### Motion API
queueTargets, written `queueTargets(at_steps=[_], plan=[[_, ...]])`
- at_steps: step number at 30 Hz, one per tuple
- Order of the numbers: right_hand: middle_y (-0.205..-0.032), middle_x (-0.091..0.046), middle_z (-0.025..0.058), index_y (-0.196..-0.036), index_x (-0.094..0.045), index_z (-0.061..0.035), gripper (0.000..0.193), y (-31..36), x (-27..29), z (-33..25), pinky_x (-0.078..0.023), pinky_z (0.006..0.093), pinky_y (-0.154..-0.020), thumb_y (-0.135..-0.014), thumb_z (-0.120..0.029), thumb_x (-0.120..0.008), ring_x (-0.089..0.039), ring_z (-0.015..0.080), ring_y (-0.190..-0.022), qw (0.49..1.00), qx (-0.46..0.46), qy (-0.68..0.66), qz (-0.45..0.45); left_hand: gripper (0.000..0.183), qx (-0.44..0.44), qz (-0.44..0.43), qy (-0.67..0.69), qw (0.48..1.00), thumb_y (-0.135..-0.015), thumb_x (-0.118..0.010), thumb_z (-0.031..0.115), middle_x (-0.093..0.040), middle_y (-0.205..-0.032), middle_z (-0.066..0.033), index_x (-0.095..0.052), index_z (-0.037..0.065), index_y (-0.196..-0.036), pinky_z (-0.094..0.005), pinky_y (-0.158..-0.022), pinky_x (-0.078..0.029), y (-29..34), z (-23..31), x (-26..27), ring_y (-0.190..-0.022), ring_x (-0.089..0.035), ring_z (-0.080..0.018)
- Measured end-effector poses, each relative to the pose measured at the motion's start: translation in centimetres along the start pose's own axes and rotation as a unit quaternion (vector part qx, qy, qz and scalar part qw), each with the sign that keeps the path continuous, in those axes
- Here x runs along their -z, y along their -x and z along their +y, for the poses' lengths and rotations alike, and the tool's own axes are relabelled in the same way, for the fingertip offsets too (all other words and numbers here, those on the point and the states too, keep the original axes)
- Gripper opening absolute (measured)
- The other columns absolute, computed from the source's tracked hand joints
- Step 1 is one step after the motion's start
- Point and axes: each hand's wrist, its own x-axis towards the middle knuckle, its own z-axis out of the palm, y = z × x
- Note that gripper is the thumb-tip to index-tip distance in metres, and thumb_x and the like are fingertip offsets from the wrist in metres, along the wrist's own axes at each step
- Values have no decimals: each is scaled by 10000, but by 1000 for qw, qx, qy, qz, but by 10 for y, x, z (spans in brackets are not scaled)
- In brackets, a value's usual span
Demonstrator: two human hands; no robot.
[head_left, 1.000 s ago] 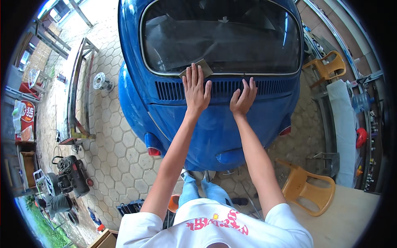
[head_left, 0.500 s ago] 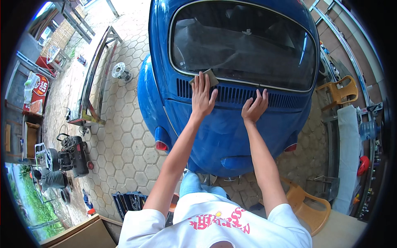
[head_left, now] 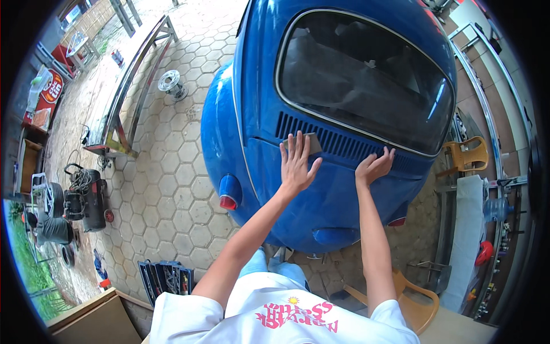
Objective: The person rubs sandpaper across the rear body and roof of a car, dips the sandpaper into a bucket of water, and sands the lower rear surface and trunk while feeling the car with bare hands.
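Observation:
In front of me stands the rear of a blue rounded car (head_left: 275, 198), its slatted vents (head_left: 341, 142) just below the rear window (head_left: 366, 74). My left hand (head_left: 297, 168) lies with stretched fingers over a brownish square of sandpaper (head_left: 313, 145), pressing it against the bodywork at the lower edge of the vents. Part of the sandpaper is hidden under the fingers. My right hand (head_left: 374, 166) rests at the right part of the vents, fingers loosely bent and apart, nothing visible in it. Whether its palm touches the metal, I cannot tell.
A metal-framed bench (head_left: 129, 86) and a wheel hub (head_left: 172, 85) stand on the left paving. Further left is an air compressor (head_left: 86, 198). An open toolbox (head_left: 166, 279) sits near my left elbow. Orange plastic chairs (head_left: 467, 155) and a covered bench (head_left: 463, 229) are on the right.
My left hand has slid the sandpaper down from the window's lower edge to below the vents. My right hand stays near the vents. The whole view has shifted and turned slightly.

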Motion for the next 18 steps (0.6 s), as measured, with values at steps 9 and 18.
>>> queueTargets(at_steps=[9,18], plan=[[-1574,-281,340,-1475,-362,-10,635,-4,-42,-68,-199,622,-1180,-1017,-446,-418,-267,493,-1477,986,-150,69,36,898,66,49,138,987,-988,-547,434,36,-1640,-357,-138,-119,-1565,-620,-1219,-36,7,0,-20,-1517,46,-544],[-1610,-232,306,-1509,-342,-32,648,-3,-37,-60,-170,618,-1202,-1023,-459,-384,-212,454,-1513,987,-142,71,29,911,218,91,182,954,-1038,-439,530,169,-1623,-348,53,23,-1613,-691,-1177,-12,-103,-39,4,-1482,143,-582]])
